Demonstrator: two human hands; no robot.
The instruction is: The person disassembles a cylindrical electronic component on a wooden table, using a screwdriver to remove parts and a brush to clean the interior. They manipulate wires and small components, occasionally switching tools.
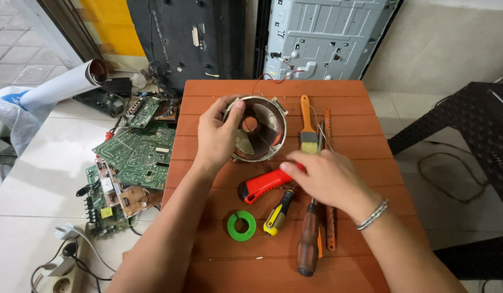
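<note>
Fingers of the left hand [218, 138] are curled around the rim of a round metal reflector housing [258, 129], which is held tilted on the wooden slat table [338, 100]. A red-handled tool [262, 184] is gripped at its upper end by the right hand [325, 176]. Judged from this, work on the housing is only under way; its inside looks bare. At twelve o'clock from the right hand a paintbrush [307, 127] lies; at seven o'clock, a yellow-handled screwdriver [278, 212] and a green solder reel [241, 225]; at six, a brown-handled screwdriver [309, 244]. Circuit boards [135, 157] are piled at nine o'clock, off the table.
</note>
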